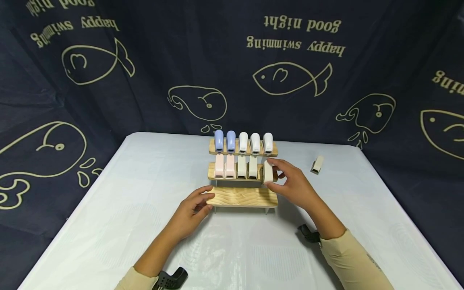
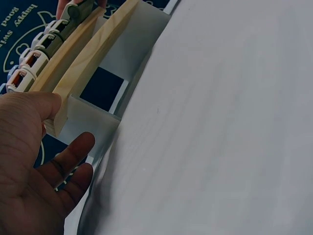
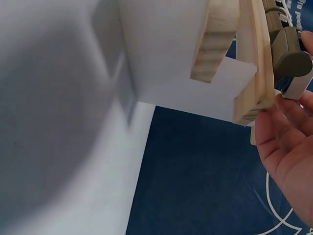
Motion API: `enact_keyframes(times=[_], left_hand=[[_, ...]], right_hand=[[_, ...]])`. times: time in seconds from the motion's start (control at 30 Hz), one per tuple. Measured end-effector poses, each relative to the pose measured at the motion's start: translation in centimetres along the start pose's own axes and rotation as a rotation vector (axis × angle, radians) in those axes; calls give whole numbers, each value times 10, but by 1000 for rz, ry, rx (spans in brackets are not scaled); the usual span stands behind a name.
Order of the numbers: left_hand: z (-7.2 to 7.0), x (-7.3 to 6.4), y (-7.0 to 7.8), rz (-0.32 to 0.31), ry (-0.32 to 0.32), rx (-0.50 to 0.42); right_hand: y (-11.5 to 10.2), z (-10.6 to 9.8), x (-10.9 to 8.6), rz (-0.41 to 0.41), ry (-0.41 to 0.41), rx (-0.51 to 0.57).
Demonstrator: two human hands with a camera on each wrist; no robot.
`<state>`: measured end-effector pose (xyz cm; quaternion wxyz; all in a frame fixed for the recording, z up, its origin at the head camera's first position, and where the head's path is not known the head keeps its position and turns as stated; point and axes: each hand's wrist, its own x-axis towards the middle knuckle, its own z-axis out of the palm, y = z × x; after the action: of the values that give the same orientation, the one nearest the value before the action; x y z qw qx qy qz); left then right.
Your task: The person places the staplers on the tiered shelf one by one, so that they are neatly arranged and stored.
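My left hand (image 1: 191, 211) grips the left end of the lowest shelf of a stepped wooden display rack (image 1: 241, 196); in the left wrist view, two of its fingers (image 2: 73, 191) extend free below the board. At the right end of the middle shelf, my right hand (image 1: 293, 183) pinches a small cream stapler (image 1: 268, 172), tilted on its side. In the right wrist view, this stapler's olive-grey base (image 3: 292, 58) faces the camera, and fingers partly hide its body. Beside it on that shelf stand two cream staplers (image 1: 252, 167) and two pink staplers (image 1: 219, 166).
Two blue staplers (image 1: 219, 141) and three white staplers (image 1: 255, 143) line the top shelf. Another cream stapler (image 1: 317, 165) lies on the white-covered table (image 1: 127, 209), right of the rack. A dark fish-print curtain (image 1: 290, 108) hangs behind the table.
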<state>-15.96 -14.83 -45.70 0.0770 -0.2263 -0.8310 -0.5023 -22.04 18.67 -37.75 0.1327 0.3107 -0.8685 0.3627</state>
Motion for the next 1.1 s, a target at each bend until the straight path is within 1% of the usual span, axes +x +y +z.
enact_keyframes(times=[0.13, 0.37, 0.57, 0.67, 0.8, 1.1], left_hand=[[-1, 0, 0, 2, -7, -2], [0, 1, -1, 3, -9, -16], [0, 1, -1, 21, 4, -28], [0, 0, -1, 16, 2, -25], [0, 0, -1, 6, -3, -11], [-1, 1, 0, 4, -2, 4]], right_hand=[[-2, 2, 0, 0, 9, -7], [-1, 6, 1, -18, 53, -10], [1, 14, 0, -37, 87, -62], [0, 16, 0, -48, 104, -75], [0, 18, 0, -51, 126, -66], [-1, 21, 2, -56, 161, -89]])
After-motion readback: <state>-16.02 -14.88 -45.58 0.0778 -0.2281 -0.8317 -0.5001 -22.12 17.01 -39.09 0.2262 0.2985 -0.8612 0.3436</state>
